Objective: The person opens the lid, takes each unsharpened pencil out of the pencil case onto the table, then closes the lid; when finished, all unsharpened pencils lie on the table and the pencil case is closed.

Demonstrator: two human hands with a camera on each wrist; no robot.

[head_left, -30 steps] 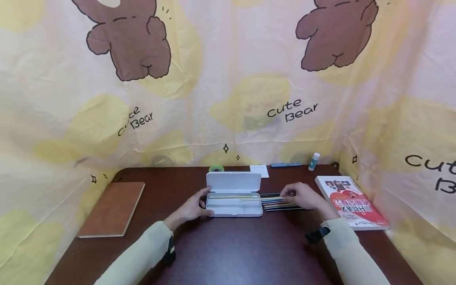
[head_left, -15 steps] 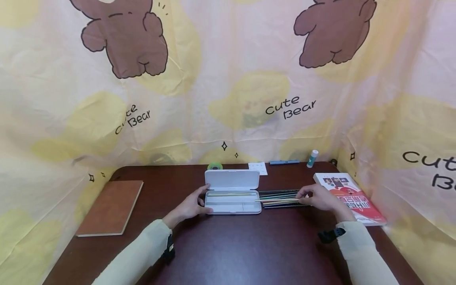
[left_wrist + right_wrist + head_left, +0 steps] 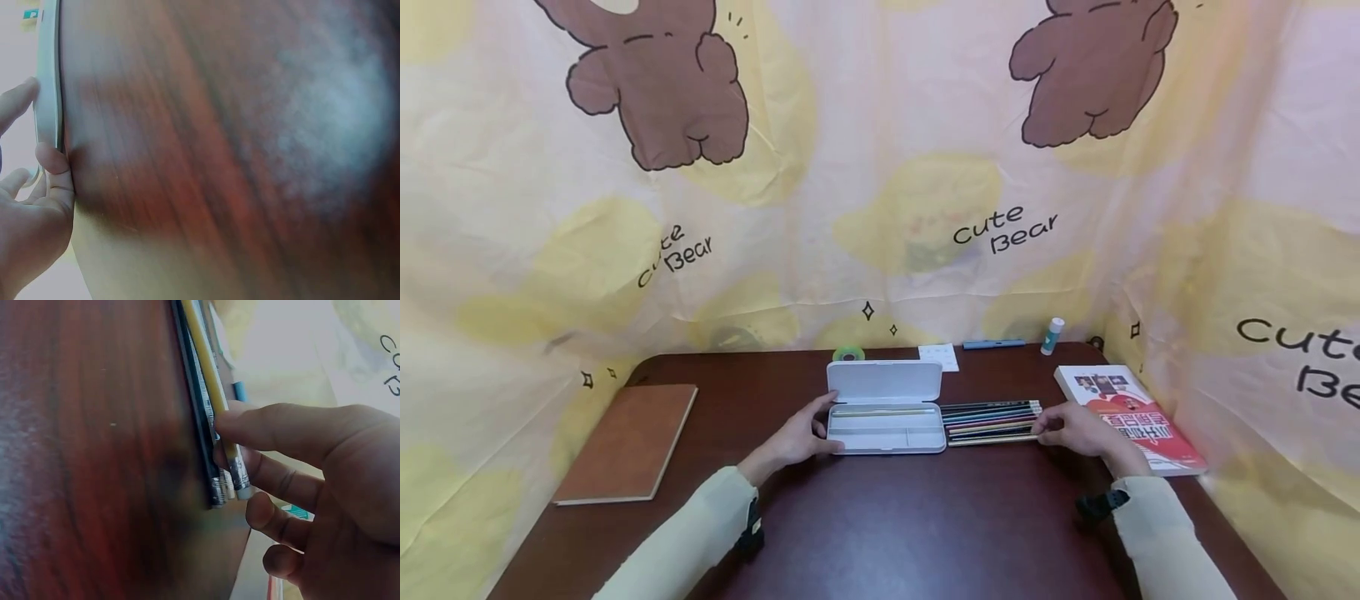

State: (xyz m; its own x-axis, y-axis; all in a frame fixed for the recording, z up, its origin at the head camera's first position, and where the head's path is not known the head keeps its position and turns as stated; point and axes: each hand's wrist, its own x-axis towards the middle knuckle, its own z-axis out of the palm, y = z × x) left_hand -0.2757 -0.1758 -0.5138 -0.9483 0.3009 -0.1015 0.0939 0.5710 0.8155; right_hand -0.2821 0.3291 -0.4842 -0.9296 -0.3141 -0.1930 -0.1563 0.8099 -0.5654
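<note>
A white pencil case (image 3: 883, 382) lies with its lid up near the middle of the table; one yellowish pencil (image 3: 880, 412) rests in its rear compartment. At the case's left end my left hand (image 3: 792, 437) holds it, thumb on the front edge, as the left wrist view also shows. Right of the case lies a row of several pencils (image 3: 988, 415), erasers to the right. My right hand (image 3: 1078, 429) pinches a yellow pencil (image 3: 209, 359) near its eraser end, along the near side of that row. Dark pencils (image 3: 195, 387) lie right beside it in the right wrist view.
A brown notebook (image 3: 628, 446) lies at the left, a red and white book (image 3: 1131, 417) at the right behind my right hand. Along the back are green tape (image 3: 848, 355), a white card (image 3: 938, 357), a blue pen (image 3: 993, 344) and a glue stick (image 3: 1052, 337). A printed curtain surrounds the table.
My right hand has moved right and nearer, drawing the yellow pencil from over the case to the near side of the row. The left hand keeps its hold on the case.
</note>
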